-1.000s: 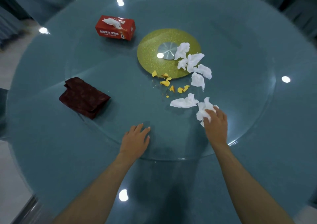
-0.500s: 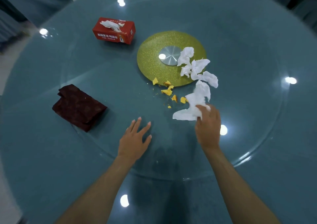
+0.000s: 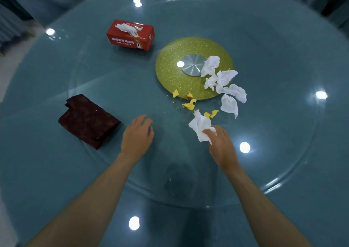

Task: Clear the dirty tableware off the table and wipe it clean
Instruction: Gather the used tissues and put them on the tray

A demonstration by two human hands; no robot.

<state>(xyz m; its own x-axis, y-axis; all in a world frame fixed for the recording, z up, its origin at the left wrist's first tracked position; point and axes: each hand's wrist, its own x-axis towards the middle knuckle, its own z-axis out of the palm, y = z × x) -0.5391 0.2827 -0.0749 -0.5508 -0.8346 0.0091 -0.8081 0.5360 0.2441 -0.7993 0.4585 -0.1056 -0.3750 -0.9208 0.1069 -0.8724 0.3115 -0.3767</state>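
Your right hand (image 3: 221,144) pinches crumpled white tissue wad (image 3: 200,127); left hand (image 3: 137,135) loosely curled on blue glass table (image 3: 273,152), holding nothing.

Table (image 3: 56,171) cut off right and below.

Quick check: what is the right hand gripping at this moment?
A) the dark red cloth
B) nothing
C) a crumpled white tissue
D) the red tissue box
C: the right hand pinches a crumpled white tissue, close to the yellow scraps.
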